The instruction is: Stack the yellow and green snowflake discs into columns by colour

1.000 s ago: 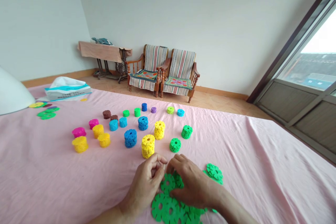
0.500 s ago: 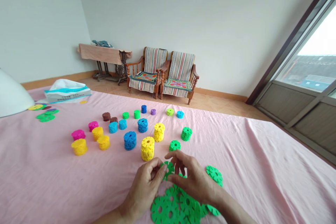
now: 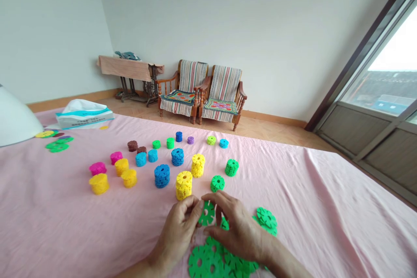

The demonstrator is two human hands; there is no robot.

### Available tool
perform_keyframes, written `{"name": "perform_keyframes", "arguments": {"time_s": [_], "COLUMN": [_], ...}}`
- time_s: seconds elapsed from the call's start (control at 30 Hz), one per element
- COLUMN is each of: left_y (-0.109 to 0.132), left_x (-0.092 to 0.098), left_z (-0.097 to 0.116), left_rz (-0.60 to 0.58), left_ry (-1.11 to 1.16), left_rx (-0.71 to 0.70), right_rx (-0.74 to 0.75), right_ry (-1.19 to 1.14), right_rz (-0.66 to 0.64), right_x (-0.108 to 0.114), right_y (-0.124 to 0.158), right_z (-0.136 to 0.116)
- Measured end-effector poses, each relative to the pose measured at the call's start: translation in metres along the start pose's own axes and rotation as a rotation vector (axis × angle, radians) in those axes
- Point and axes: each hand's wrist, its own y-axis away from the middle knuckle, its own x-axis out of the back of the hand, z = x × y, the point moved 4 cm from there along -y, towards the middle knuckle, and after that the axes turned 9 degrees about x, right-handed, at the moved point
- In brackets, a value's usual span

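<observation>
My left hand [image 3: 177, 230] pinches a green notched plastic disc [image 3: 207, 213] between thumb and fingers, above the pink cloth. My right hand [image 3: 236, 228] curves round the same disc, index fingertip at its top edge and thumb by its bottom edge. Whether more discs lie behind it is hidden by the fingers. Below the hands lies a loose pile of green discs [image 3: 199, 260], partly covered by my right hand and wrist. More green discs [image 3: 267, 218] lie to the right. Just beyond my hands stand a green disc stack [image 3: 217, 183] and a yellow disc stack [image 3: 184, 186].
Further out on the cloth [image 3: 309, 208] stand several disc stacks, among them a blue stack [image 3: 162, 176], an orange-yellow stack [image 3: 99, 183] and a magenta stack [image 3: 97, 168]. A tissue pack [image 3: 85, 115] and loose discs [image 3: 59, 144] lie at the left. Two chairs [image 3: 220, 91] stand beyond.
My right hand has closed in on the disc, its index finger moving left to the top edge. The disc has shifted slightly left and turned in my left hand.
</observation>
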Motion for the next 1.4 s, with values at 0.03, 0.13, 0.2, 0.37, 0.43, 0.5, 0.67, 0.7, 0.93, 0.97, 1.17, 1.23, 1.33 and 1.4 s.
{"name": "perform_keyframes", "arguments": {"time_s": [0.03,0.13,0.2,0.37,0.43,0.5,0.67,0.7,0.93,0.97,1.17,1.23,1.33,1.4], "left_y": [0.000,-0.001,0.000,0.002,0.002,0.002,0.003,0.003,0.003,0.003,0.002,0.002,0.002,0.002], "left_x": [0.000,0.001,0.001,0.001,0.001,0.000,-0.001,-0.001,-0.001,-0.001,-0.001,-0.001,-0.001,-0.001], "left_z": [0.000,-0.001,-0.002,-0.003,-0.002,-0.001,0.001,0.001,0.001,0.001,0.000,0.000,-0.001,0.000], "left_rz": [0.003,-0.001,-0.004,0.019,0.013,-0.002,-0.004,-0.002,-0.008,-0.006,-0.008,-0.008,-0.002,-0.001], "left_ry": [0.002,0.012,0.024,0.019,0.011,0.013,0.023,0.025,0.013,0.010,0.007,0.007,-0.015,-0.038], "left_rx": [0.001,0.006,0.019,0.048,0.049,0.045,0.045,0.047,0.048,0.049,0.045,0.046,0.047,0.042], "right_rx": [-0.002,-0.004,-0.006,-0.154,-0.196,-0.218,-0.244,-0.249,-0.276,-0.278,-0.261,-0.238,-0.237,-0.239], "right_ry": [0.008,0.011,0.014,0.126,0.164,0.178,0.168,0.162,0.138,0.141,0.169,0.187,0.181,0.143], "right_rz": [0.005,0.013,0.037,0.355,0.412,0.416,0.407,0.404,0.397,0.394,0.415,0.429,0.244,-0.065], "right_x": [-0.001,-0.003,-0.002,0.019,0.024,0.026,0.021,0.020,0.017,0.016,0.018,0.028,0.040,0.039], "right_y": [0.000,0.000,-0.002,-0.012,-0.016,-0.020,-0.023,-0.023,-0.022,-0.022,-0.021,-0.017,-0.008,0.003], "right_z": [-0.001,-0.001,0.002,0.036,0.050,0.061,0.075,0.077,0.082,0.083,0.083,0.075,0.055,0.040]}}
